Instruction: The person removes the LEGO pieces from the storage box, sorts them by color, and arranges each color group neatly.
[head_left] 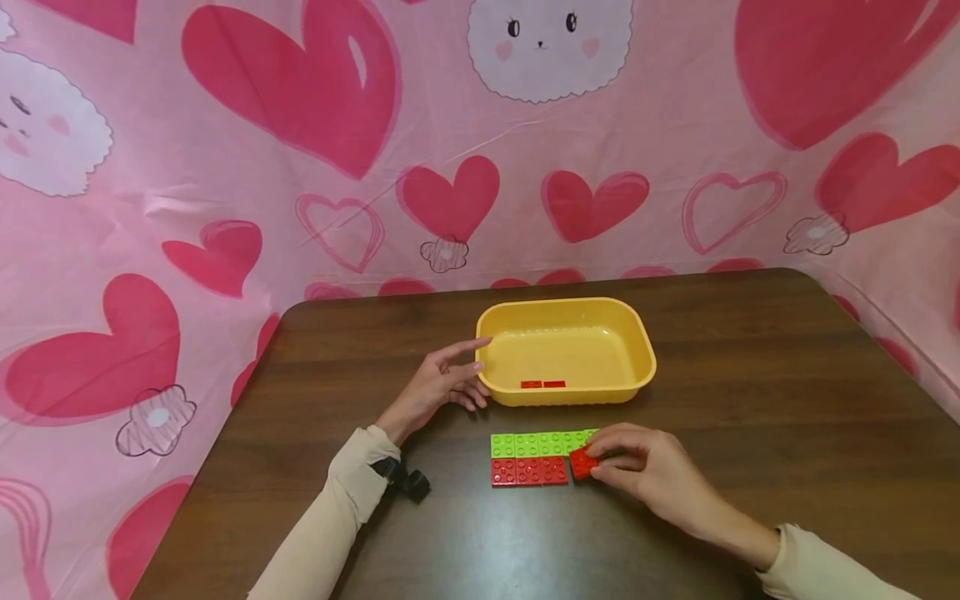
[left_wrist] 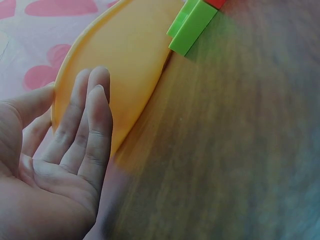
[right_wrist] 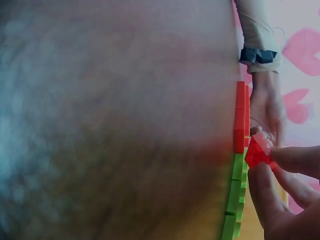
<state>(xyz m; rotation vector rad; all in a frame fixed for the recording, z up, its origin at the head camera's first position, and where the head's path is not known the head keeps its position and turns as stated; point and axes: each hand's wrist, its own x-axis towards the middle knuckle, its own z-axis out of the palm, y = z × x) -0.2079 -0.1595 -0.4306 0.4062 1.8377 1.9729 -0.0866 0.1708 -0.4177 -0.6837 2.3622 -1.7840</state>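
In the head view, my right hand (head_left: 660, 475) pinches a red toy building brick (head_left: 582, 463) between thumb and fingers, slightly tilted. The right wrist view shows the held brick (right_wrist: 258, 151) at the fingertips, with studs facing away. To its left lies a row of three red bricks (head_left: 528, 472), against a row of lime-green bricks (head_left: 527, 444); my right fingers cover the green row's right end. My left hand (head_left: 438, 385) is at the left end of a yellow tub (head_left: 641, 354), fingers mostly straight and touching its rim and side.
Two red bricks (head_left: 543, 384) lie inside the tub near its front wall, partly hidden by it. A dark wooden table (head_left: 720, 375) carries everything. Pink cloth with hearts (head_left: 592, 204) hangs behind and at the sides. A black strap mount (head_left: 405, 479) sits on my left wrist.
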